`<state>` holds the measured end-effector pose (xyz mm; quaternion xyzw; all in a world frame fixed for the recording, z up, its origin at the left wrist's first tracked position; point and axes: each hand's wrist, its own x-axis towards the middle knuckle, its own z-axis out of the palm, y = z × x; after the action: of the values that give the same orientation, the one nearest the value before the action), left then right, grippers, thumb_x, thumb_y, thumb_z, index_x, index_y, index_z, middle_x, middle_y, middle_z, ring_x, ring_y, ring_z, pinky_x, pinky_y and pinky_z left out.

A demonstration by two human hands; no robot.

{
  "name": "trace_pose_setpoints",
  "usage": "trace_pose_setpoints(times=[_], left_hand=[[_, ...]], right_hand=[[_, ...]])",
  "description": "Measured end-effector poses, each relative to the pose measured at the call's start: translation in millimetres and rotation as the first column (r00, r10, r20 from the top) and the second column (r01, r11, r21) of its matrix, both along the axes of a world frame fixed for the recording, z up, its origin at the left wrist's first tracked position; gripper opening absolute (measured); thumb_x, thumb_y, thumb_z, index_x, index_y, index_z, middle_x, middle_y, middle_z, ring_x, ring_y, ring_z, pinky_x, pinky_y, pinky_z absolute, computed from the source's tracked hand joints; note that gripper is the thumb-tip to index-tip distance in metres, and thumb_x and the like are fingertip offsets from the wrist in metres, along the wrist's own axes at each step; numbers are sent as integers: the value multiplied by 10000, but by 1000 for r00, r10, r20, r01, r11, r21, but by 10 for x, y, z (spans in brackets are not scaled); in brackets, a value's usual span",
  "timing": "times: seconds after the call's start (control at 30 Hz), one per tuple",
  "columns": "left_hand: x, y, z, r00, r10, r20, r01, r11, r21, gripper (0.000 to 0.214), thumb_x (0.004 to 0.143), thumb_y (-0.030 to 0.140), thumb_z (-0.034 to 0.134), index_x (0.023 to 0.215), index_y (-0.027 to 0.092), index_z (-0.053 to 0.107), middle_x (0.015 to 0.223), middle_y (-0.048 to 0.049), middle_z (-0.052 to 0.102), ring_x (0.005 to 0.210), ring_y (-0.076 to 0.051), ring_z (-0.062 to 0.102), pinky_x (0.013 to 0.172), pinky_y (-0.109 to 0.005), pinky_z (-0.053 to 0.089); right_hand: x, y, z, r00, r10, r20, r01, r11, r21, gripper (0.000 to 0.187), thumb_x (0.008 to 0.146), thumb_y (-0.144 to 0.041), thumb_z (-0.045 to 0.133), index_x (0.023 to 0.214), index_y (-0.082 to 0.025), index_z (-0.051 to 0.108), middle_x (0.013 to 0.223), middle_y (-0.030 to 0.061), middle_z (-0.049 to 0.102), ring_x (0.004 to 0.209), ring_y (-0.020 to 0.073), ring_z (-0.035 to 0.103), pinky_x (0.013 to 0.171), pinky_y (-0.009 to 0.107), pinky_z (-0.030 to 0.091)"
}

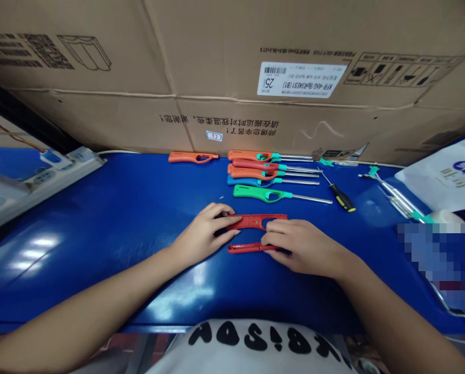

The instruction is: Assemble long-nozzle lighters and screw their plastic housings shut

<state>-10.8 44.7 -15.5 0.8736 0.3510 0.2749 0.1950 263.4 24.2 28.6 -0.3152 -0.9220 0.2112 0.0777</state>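
Note:
Two red lighter casing halves lie in front of me. My left hand (207,231) has its fingers and thumb closed about the left end of the upper red casing half (251,222), which shows its inner side and a trigger opening. My right hand (298,243) is closed at the right end of the lower red casing half (245,248), thumb below and fingers above. Its fingers also overlap the right part of the upper half, hiding that part. Beyond them, a green gas lighter (251,192) with a metal tube is nearest.
Several orange, red and blue lighters (244,172) lie behind the green one. An orange casing (191,157) sits left of them, a screwdriver (341,197) right. A power strip (74,166) is at left, a cardboard box (217,67) behind, a white bag (442,174) at right.

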Motion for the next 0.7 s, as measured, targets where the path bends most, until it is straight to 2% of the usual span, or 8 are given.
trace_pose_setpoints(times=[0.1, 0.17, 0.23, 0.37, 0.5, 0.7], left_hand=[[11, 6, -12, 998, -2, 61, 1, 1000, 20, 264, 960, 259, 641, 1213, 207, 701, 1146, -96, 651, 1064, -218, 608, 940, -392, 522], [18, -2, 3, 993, -3, 118, 0, 999, 33, 252, 973, 236, 618, 1210, 210, 700, 1165, -96, 660, 1096, -216, 614, 965, -400, 517], [24, -21, 37, 986, -20, 165, 13, 999, 43, 250, 975, 206, 601, 1205, 214, 700, 1173, -92, 674, 1109, -212, 618, 981, -398, 513], [29, -78, 98, 987, -99, 125, 95, 995, 31, 259, 929, 184, 630, 1177, 198, 701, 1123, -86, 710, 1044, -214, 637, 947, -398, 515], [29, -86, 80, 993, -111, 24, 112, 994, -6, 228, 919, 163, 617, 1117, 204, 721, 1074, -68, 728, 995, -212, 644, 913, -401, 500], [31, -11, 19, 989, -87, 123, 89, 996, -12, 153, 940, 181, 626, 1035, 192, 745, 1005, -73, 747, 968, -198, 657, 890, -368, 530]], right_hand=[[-26, 11, -61, 997, 7, 72, -12, 997, 72, 87, 976, -286, 575, 981, -220, 632, 952, 28, 655, 851, 182, 609, 724, 303, 433], [-34, 15, -83, 997, 0, 77, -6, 997, 73, 217, 952, -432, 623, 998, -220, 643, 977, 37, 669, 869, 197, 624, 719, 310, 448], [-36, 12, -82, 998, -19, 55, 15, 997, 75, 278, 947, -491, 613, 1009, -223, 655, 1005, 42, 679, 889, 202, 635, 732, 314, 462], [-14, 11, -38, 995, -98, 11, 96, 990, 100, 159, 987, -324, 550, 1058, -237, 662, 1080, 46, 663, 933, 189, 643, 785, 316, 478], [48, 53, -13, 982, -173, 69, 167, 982, 90, 232, 943, -303, 608, 1164, -233, 622, 1139, 61, 644, 949, 208, 653, 762, 321, 494], [92, 112, -44, 976, -203, 81, 200, 979, 35, 153, 981, -312, 563, 1105, -237, 612, 1074, 32, 646, 927, 187, 652, 765, 307, 496]])
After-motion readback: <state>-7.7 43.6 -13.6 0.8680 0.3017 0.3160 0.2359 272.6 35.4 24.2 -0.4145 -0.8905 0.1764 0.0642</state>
